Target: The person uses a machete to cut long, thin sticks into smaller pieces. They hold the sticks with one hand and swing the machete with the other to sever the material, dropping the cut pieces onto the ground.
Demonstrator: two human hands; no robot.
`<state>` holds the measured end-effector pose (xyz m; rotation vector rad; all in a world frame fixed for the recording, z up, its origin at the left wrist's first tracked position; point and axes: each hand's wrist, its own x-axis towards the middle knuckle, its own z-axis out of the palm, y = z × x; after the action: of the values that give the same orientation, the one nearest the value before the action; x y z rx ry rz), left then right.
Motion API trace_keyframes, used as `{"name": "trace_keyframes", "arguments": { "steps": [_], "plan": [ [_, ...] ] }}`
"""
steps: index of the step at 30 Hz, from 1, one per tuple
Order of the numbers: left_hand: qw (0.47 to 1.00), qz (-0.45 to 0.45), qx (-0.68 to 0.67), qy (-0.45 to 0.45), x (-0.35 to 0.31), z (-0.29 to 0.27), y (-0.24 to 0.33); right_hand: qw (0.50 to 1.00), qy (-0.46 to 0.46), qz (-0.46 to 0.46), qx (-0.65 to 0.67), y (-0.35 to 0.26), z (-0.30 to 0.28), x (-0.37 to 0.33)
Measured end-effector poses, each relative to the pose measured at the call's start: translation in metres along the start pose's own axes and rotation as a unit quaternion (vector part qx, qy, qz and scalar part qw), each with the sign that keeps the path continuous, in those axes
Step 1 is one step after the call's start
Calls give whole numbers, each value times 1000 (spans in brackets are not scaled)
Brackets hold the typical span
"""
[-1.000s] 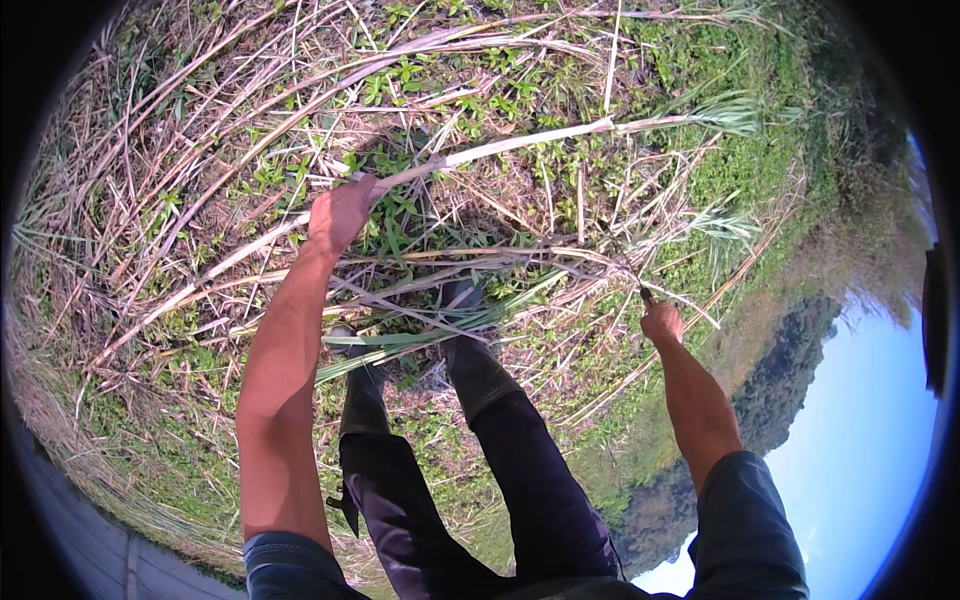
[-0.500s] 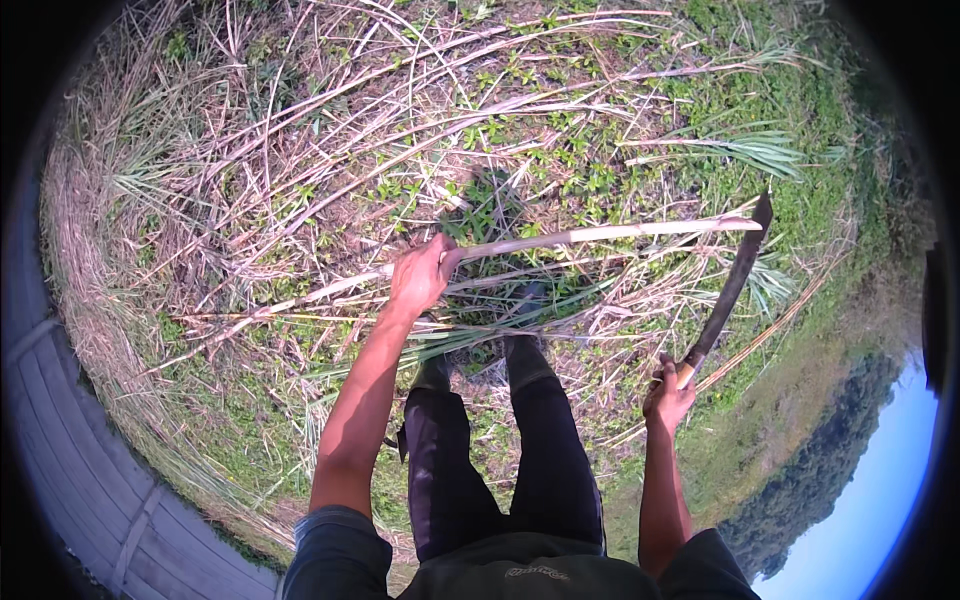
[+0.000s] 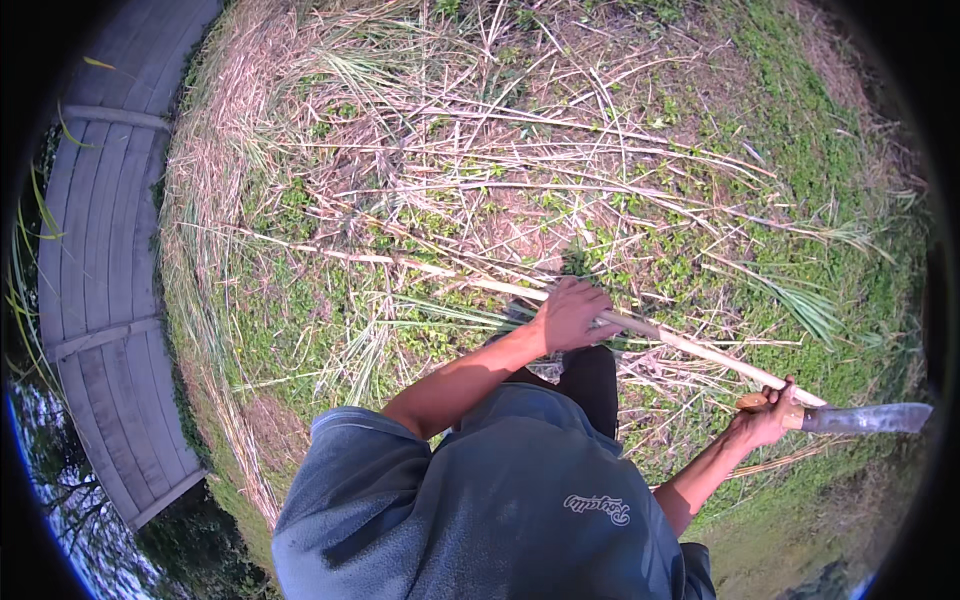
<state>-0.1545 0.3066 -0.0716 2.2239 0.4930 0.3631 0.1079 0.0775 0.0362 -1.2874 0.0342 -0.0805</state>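
Note:
A long pale cane stalk (image 3: 705, 352) slants across in front of me, its cut end at the right and its thin end far off to the left. My left hand (image 3: 572, 315) is closed around its middle, above my knee. In my right hand (image 3: 765, 418) is a machete (image 3: 868, 418), gripped by its wooden handle, with the dark blade pointing to the right. The right fingers are right at the stalk's cut end and seem to touch it. Just past that end lies the base of the blade.
Dry cut stalks (image 3: 600, 187) and straw cover the ground ahead, among low green weeds. A tuft of long green leaves (image 3: 805, 305) lies at the right. Grey planking (image 3: 110, 230) runs along the left side.
The cane stalk's right end has swung down toward me. My right hand has risen to that end, and the machete has turned from pointing away to pointing right. My body leans further forward.

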Motion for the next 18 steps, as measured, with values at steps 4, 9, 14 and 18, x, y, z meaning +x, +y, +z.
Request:
{"name": "trace_keyframes", "arguments": {
  "steps": [4, 9, 14, 18],
  "plan": [
    [995, -27, 57, 78, -63, -22, -72, 995, -75, -62, 25, -35, 3, 6],
    [991, -65, 35, 112, -78, -48, -58, 994, -68, -85, 20, -62, 15, -6],
    [995, 39, -23, 87, -38, -39, 18, 993, -55, -101, 37, -59, 22, -24],
    [996, 30, -82, 36, -18, -27, 44, 991, -47, -111, 53, -63, 17, -35]
  ]
}}
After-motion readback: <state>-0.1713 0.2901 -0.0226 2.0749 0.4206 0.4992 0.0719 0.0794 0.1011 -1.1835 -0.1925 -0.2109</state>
